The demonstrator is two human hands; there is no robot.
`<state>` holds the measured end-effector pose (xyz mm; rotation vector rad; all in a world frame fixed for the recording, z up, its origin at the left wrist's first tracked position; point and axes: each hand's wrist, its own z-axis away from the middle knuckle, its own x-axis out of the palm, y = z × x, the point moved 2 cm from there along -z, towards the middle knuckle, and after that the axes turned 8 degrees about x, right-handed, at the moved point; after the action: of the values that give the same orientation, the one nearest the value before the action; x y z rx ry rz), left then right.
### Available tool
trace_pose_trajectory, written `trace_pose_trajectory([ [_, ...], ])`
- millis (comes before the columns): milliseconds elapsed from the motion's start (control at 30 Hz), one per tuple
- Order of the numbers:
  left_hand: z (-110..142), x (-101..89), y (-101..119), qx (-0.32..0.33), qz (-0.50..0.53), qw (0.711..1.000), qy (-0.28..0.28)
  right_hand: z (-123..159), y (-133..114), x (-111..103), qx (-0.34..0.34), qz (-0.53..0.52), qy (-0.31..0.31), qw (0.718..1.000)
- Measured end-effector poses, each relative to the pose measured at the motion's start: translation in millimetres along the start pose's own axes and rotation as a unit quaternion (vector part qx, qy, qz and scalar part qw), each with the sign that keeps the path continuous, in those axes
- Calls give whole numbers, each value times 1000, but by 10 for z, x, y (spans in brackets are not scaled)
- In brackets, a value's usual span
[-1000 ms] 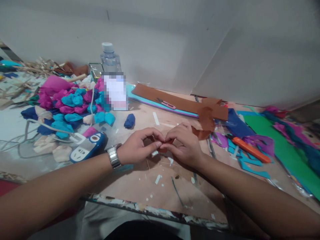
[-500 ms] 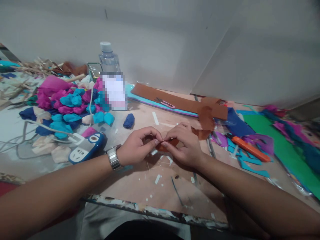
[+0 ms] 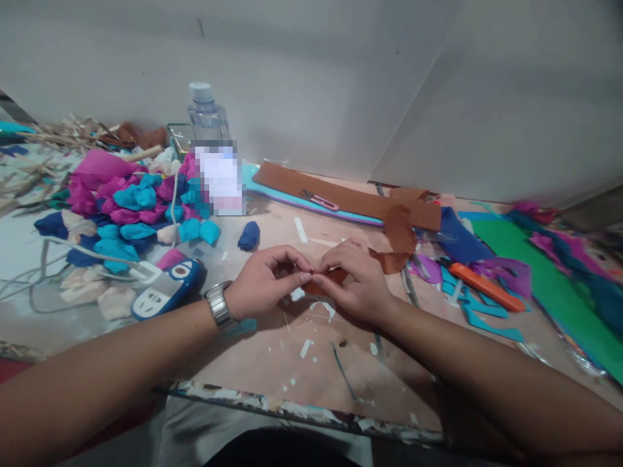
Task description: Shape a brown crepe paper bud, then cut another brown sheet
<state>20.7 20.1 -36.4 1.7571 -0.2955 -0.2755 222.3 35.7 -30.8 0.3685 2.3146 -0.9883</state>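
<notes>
My left hand (image 3: 265,277) and my right hand (image 3: 357,279) meet over the middle of the table, thumbs and forefingertips pinched close together. Between them is the end of a brown crepe paper strip (image 3: 393,261), which runs under my right hand and out past it to the right. My fingers cover most of the pinched part. Behind my hands a small dark blue paper bundle (image 3: 249,236) lies by itself. Pink-handled thread snips (image 3: 324,202) rest on a folded length of brown paper (image 3: 292,180) near the wall.
At left, pink and blue paper bundles (image 3: 139,194) crowd around a power strip (image 3: 168,288), its cable, a propped phone (image 3: 221,181) and a water bottle (image 3: 208,117). To the right lie an orange utility knife (image 3: 487,287), blue scraps (image 3: 491,327) and a green sheet (image 3: 530,266).
My fingertips have shifted slightly at the pinched brown paper, the left thumb now straighter. The whole view has slid a little, and the objects on the table stay put.
</notes>
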Motion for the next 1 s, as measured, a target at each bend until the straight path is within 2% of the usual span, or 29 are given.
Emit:
trace_pose_trajectory([
  [100, 4, -7, -2, -3, -4, 1000, 2, -2, 19, 5, 0, 1, 1, 1000],
  [300, 20, -38, 41, 83, -85, 993, -22, -1, 31, -2, 1, -4, 4, 1000],
  [367, 19, -42, 42, 92, -90, 991, -24, -3, 27, -5, -2, -6, 8, 1000],
  [567, 16, -20, -4, 60, -55, 997, -14, -12, 32, 2, -4, 0, 12, 1000],
  [867, 10, -3, 32, 66, -60, 996, 20, 8, 5, -14, -5, 8, 13, 1000],
  [1000, 5, -2, 14, 32, -39, 998, 22, 7, 18, -2, -4, 9, 19, 1000],
])
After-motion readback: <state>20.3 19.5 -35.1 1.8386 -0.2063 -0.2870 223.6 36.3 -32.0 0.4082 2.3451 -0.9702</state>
